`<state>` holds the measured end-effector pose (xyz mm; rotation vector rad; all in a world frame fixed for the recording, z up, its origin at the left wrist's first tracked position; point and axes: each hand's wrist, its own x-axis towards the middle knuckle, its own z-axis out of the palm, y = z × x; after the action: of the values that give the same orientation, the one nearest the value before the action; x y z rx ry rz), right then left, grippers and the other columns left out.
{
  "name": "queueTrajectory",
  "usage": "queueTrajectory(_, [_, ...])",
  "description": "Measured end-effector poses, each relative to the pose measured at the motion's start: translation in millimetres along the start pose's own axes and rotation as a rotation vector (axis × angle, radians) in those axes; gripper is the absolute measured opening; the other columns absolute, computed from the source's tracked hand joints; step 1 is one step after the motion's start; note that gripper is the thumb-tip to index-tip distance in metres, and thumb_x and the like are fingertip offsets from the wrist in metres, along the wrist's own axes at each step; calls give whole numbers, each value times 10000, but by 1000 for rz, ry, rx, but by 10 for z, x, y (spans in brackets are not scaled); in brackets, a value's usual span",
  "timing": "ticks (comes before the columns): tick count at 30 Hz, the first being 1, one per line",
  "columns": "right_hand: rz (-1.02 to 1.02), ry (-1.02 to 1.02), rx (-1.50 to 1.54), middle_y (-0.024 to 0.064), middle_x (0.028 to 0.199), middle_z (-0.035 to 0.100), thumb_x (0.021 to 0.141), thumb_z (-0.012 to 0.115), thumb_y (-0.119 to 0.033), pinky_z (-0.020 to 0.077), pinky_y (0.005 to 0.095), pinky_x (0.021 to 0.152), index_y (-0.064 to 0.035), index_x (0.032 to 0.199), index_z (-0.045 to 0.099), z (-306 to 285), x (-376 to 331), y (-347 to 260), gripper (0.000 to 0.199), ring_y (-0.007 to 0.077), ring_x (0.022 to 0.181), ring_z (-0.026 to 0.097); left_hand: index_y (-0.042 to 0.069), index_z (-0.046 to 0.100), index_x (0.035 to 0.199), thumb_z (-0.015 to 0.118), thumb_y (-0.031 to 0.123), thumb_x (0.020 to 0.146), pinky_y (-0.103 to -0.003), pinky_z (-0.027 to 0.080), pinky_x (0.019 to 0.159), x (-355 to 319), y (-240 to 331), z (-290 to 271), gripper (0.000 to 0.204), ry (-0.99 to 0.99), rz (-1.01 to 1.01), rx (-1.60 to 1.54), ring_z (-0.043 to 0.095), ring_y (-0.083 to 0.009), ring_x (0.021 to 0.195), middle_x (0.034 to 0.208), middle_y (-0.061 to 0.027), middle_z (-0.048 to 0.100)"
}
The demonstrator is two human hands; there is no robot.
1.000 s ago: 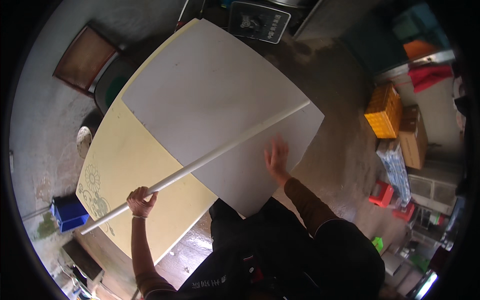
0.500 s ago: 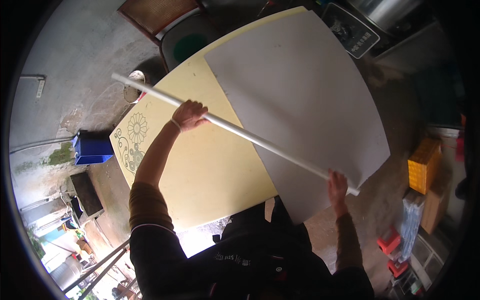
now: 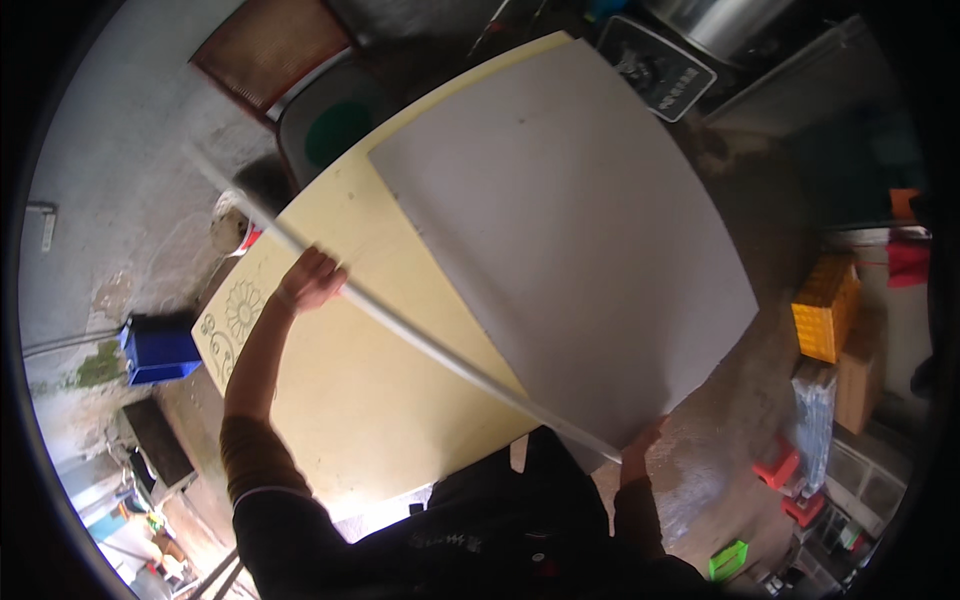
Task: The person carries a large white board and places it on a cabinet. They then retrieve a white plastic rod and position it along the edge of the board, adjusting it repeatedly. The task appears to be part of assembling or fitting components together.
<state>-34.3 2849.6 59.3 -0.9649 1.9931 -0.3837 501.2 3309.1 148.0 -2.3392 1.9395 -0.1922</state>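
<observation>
A long white pole (image 3: pixel 430 345) slants over the table from upper left to lower right. My left hand (image 3: pixel 312 278) is closed around it toward its upper end. At its lower end, my right hand (image 3: pixel 645 438) is right beside the tip, by the near edge of the grey sheet. Motion smears those fingers, and whether they grip the pole cannot be made out. Beneath the pole lie a cream tabletop (image 3: pixel 370 410) with a flower pattern at its left corner, and a large grey sheet (image 3: pixel 590 210) covering its right part.
Beyond the table stands a chair (image 3: pixel 270 50). A bucket (image 3: pixel 232 228) and a blue bin (image 3: pixel 160 348) are on the left by the wall. To the right are a yellow crate (image 3: pixel 826 308), a cardboard box (image 3: pixel 860 370) and red stools (image 3: pixel 776 464). A green basket (image 3: pixel 728 560) sits lower right.
The pole and both hands have moved left and down toward my body. The right hand, earlier around the pole near its end, is now at its tip. The view has shifted slightly.
</observation>
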Motion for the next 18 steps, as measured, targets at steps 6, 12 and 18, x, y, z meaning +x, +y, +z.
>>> queueTrajectory(6, [-113, 261, -130, 170, 903, 664, 936, 353, -500, 529, 382, 666, -8, 1128, 588, 283, 142, 50, 578, 281, 764, 651, 86, 523, 842, 769, 313, 504, -405, 398, 649, -985, 812, -458, 475, -217, -121, -205, 495, -247, 673, 701, -68, 479])
queueTrajectory(12, [-425, 206, -143, 209, 797, 666, 921, 343, -551, 500, 442, 685, 89, 865, 654, 31, 637, -390, 714, 346, 780, 646, 92, 468, 777, 564, 476, 791, -369, 362, 550, -1354, 1835, -845, 397, -103, -221, -160, 458, -219, 578, 636, -51, 423])
queueTrajectory(18, [-700, 110, -281, 235, 902, 650, 927, 372, -497, 469, 462, 774, 41, 984, 639, -82, 1461, -970, 603, 388, 864, 619, 86, 463, 826, 518, 491, 829, -376, 363, 565, -1091, 2863, -809, 409, -108, -369, -231, 458, -224, 599, 659, -49, 434])
